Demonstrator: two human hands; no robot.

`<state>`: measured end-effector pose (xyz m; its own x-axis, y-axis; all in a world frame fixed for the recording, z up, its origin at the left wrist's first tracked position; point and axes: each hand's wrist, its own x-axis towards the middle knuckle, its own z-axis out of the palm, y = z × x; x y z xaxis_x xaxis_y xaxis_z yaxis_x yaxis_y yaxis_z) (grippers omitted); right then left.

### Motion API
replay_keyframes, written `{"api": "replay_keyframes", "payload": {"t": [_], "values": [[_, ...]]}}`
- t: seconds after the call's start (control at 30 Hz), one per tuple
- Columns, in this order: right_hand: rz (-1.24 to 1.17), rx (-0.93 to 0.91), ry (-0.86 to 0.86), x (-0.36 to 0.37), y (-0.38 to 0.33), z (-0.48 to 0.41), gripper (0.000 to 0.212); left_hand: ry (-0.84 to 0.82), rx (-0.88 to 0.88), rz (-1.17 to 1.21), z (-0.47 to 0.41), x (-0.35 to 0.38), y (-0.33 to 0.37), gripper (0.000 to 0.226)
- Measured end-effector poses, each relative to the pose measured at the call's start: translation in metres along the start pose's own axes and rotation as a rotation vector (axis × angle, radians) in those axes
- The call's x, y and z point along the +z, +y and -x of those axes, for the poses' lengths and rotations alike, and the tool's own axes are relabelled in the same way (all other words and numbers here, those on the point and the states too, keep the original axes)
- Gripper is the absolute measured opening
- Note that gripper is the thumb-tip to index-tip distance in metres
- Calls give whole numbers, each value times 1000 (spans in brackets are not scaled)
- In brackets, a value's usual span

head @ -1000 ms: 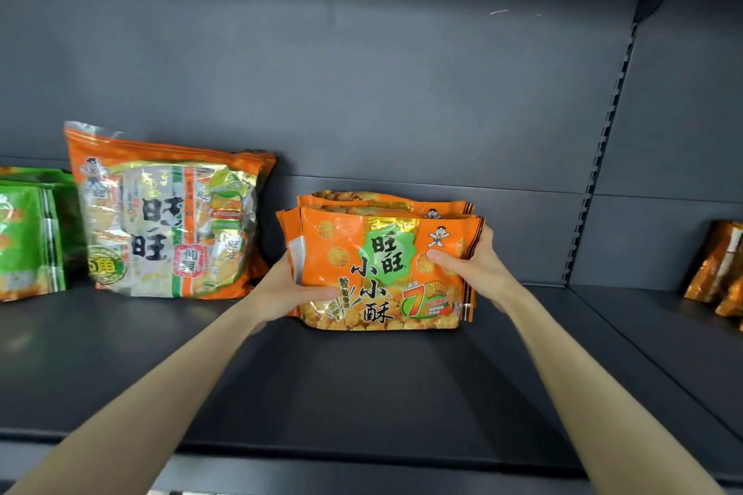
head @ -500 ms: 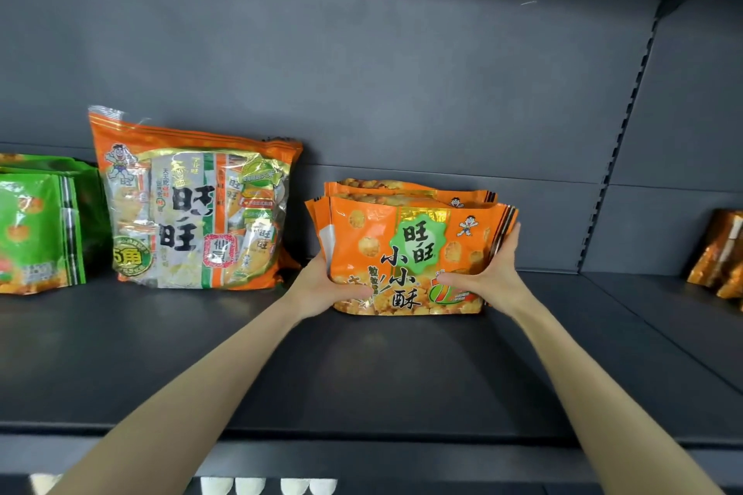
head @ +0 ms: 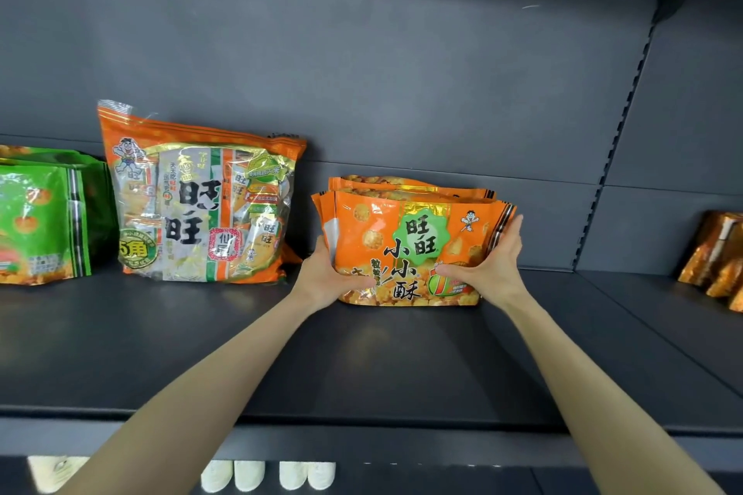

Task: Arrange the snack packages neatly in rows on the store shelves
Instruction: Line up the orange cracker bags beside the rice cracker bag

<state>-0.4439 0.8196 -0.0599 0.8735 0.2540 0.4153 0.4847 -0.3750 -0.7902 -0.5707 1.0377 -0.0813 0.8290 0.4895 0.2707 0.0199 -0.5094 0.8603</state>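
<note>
Both hands hold a small stack of shiny orange plastic snack bags standing near the back wall of the dark grey metal shelf, about halfway along it. The left hand curls around the stack's left side with its thumb on the front bag. The right hand presses flat on the right side, its fingers spread upward, thumb on the front too. To do this well, I think the hands should squeeze gently so the soft bags line up, then push them straight back and keep them upright. A big orange and clear bag of rice crackers leans just to the left, with a gap between. Green snack bags stand at the shelf's left end.
</note>
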Motion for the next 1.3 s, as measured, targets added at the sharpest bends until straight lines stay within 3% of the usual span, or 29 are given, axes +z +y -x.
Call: {"api": "replay_keyframes", "payload": {"t": [0.13, 0.27, 0.57, 0.9, 1.3], "values": [[317, -165, 84, -5, -12, 7, 146, 75, 86, -18, 9, 1, 7, 100], [533, -352, 13, -4, -24, 10, 135, 123, 103, -54, 10, 5, 7, 109], [498, -296, 5, 0, -27, 3, 129, 128, 64, -131, 1, 7, 11, 97], [526, -296, 7, 0, -26, 2, 126, 6, 77, -15, 0, -2, 1, 71], [566, -281, 3, 1, -27, 4, 126, -28, 61, -70, 3, -8, -1, 55]]}}
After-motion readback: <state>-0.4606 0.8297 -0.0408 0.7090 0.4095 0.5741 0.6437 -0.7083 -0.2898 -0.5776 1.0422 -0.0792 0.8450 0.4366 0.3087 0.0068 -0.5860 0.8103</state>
